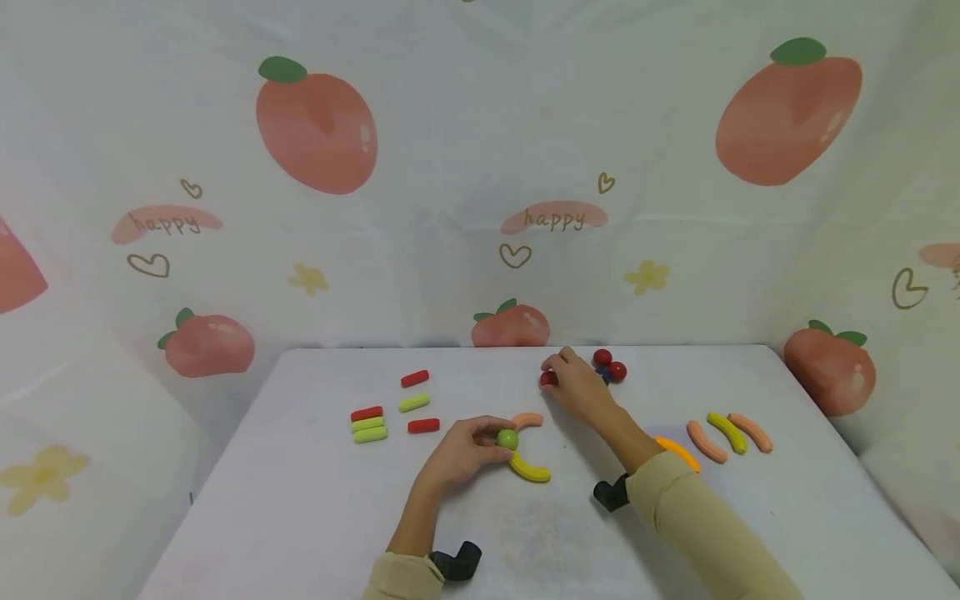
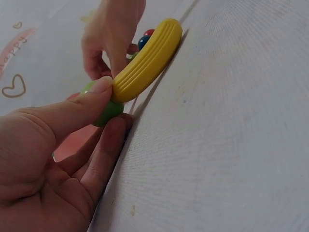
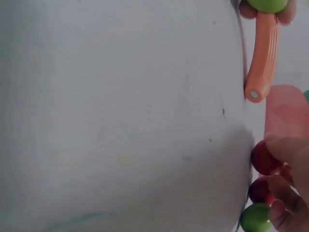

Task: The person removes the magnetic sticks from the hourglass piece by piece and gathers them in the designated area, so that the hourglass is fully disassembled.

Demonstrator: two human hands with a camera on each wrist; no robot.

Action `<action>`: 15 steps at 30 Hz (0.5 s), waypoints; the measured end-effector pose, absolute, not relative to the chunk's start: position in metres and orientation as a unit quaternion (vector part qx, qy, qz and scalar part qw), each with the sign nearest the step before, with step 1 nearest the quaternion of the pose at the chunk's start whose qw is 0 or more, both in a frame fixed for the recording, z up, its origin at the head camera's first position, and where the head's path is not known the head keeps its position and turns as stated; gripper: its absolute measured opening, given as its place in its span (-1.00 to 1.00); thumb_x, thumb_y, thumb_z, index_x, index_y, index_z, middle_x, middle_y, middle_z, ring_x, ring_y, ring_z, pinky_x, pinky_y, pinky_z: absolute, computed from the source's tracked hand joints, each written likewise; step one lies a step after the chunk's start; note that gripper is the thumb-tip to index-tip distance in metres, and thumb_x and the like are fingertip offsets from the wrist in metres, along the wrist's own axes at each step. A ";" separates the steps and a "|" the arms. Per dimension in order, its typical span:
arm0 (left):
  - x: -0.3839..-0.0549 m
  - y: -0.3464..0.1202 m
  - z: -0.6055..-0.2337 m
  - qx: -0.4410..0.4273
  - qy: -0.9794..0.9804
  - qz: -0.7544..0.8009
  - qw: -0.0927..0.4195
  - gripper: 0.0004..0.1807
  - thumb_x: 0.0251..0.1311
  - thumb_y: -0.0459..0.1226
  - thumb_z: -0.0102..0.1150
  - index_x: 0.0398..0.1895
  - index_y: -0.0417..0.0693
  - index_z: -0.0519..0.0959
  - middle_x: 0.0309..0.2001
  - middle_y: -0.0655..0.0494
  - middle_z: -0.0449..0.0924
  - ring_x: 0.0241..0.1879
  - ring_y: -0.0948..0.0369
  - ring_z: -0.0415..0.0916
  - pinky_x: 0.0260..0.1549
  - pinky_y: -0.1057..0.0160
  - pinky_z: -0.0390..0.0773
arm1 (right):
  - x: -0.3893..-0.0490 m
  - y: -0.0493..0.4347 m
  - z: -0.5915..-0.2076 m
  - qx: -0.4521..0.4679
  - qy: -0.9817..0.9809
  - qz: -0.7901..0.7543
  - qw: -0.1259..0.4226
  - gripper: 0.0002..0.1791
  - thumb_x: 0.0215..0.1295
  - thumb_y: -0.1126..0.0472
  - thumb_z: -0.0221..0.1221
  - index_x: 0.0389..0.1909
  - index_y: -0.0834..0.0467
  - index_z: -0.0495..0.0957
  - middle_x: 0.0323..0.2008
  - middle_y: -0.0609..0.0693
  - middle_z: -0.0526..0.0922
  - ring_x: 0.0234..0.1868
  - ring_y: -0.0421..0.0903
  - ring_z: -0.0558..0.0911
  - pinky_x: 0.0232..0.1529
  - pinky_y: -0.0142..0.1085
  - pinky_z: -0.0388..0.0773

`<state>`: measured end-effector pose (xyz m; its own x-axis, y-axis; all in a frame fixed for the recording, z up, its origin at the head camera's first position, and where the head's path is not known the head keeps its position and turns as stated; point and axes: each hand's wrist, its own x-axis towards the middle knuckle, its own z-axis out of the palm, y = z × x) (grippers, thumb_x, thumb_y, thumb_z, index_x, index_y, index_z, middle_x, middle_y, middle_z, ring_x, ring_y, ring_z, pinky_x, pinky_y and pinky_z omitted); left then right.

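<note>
My left hand (image 1: 463, 454) pinches a green ball (image 1: 507, 439) between thumb and fingers. A yellow curved rod (image 1: 530, 469) and a salmon curved rod (image 1: 528, 420) extend from opposite sides of this ball, apparently joined to it. A small silvery disc shows in the salmon rod's free end in the right wrist view. Farther back on the table, my right hand (image 1: 579, 390) holds a red ball (image 3: 265, 158) with its thumb and fingertips. Close by its fingers in the right wrist view are another red ball (image 3: 260, 190) and a green ball (image 3: 256, 217).
Short straight red rods (image 1: 423, 426) and light-green rods (image 1: 370, 434) lie on the left. More curved rods (image 1: 707, 442) lie on the right, with an orange one (image 1: 677, 453) partly behind the right forearm. Red balls (image 1: 617, 371) and a blue ball (image 1: 602, 375) cluster behind the right hand.
</note>
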<state>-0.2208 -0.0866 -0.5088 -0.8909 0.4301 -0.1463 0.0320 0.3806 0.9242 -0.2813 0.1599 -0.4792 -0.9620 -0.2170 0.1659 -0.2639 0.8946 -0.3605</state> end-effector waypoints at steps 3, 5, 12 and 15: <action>-0.221 -0.087 -0.509 0.139 0.812 0.535 0.189 -0.59 0.20 -0.11 0.45 0.14 0.27 0.66 0.06 0.20 0.69 -0.08 0.23 0.61 0.02 0.22 0.63 | -0.273 0.156 -0.477 0.138 -0.968 0.198 0.069 -0.65 0.28 0.21 0.39 0.06 0.12 0.62 -0.02 0.09 0.57 -0.04 -0.02 0.61 0.12 -0.12 0.69; -0.221 -0.087 -0.509 0.138 0.814 0.531 0.189 -0.59 0.20 -0.11 0.45 0.13 0.28 0.67 0.05 0.19 0.69 -0.09 0.23 0.61 0.02 0.21 0.62 | -0.265 0.153 -0.476 0.160 -0.962 0.209 0.070 -0.68 0.29 0.24 0.37 0.05 0.12 0.63 -0.03 0.07 0.60 -0.04 -0.03 0.63 0.13 -0.14 0.68; -0.220 -0.088 -0.506 0.153 0.815 0.527 0.187 -0.58 0.25 -0.12 0.40 0.19 0.22 0.65 0.09 0.16 0.69 -0.10 0.23 0.61 0.01 0.26 0.63 | -0.236 0.141 -0.474 0.223 -0.939 0.262 -0.017 -0.71 0.29 0.24 0.35 0.03 0.10 0.64 -0.12 -0.06 0.64 -0.10 -0.14 0.59 0.12 -0.15 0.67; -0.219 -0.088 -0.505 0.158 0.817 0.523 0.184 -0.58 0.25 -0.12 0.40 0.19 0.23 0.65 0.09 0.16 0.70 -0.11 0.23 0.60 -0.02 0.29 0.62 | -0.230 0.136 -0.475 0.230 -0.940 0.249 -0.028 -0.72 0.26 0.21 0.39 -0.02 0.08 0.66 -0.17 -0.09 0.60 -0.16 -0.20 0.55 0.07 -0.22 0.69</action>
